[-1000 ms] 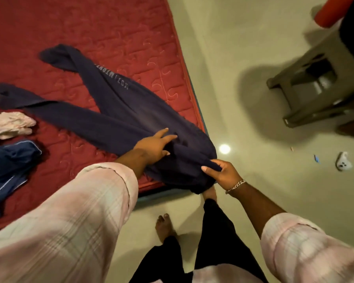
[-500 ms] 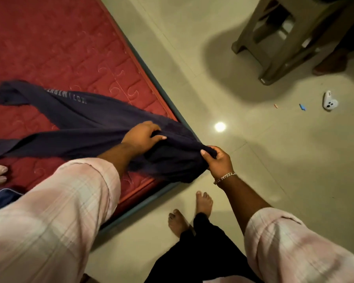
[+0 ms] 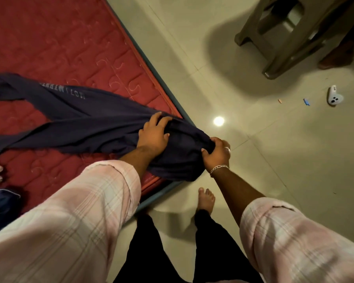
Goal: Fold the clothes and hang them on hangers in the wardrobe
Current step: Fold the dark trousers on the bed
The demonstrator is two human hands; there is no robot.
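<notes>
red mattress (image 3: 55, 48) fills the far left, its corner near the person's feet. dark navy trousers (image 3: 86, 123) lie across it, legs trailing left, waist end bunched over the near right corner. soft, limp, light fabric; judged to sag and slide unless held at the waistband with both hands. left hand (image 3: 153, 135) lies on the cloth, fingers curling into a fold. right hand (image 3: 217, 153) has fingers closed, gripping the bunched waist end.

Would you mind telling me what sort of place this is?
Most likely a bedroom at home: a red quilted mattress lies on a tiled floor, with clothes such as the navy trousers spread on it.
</notes>
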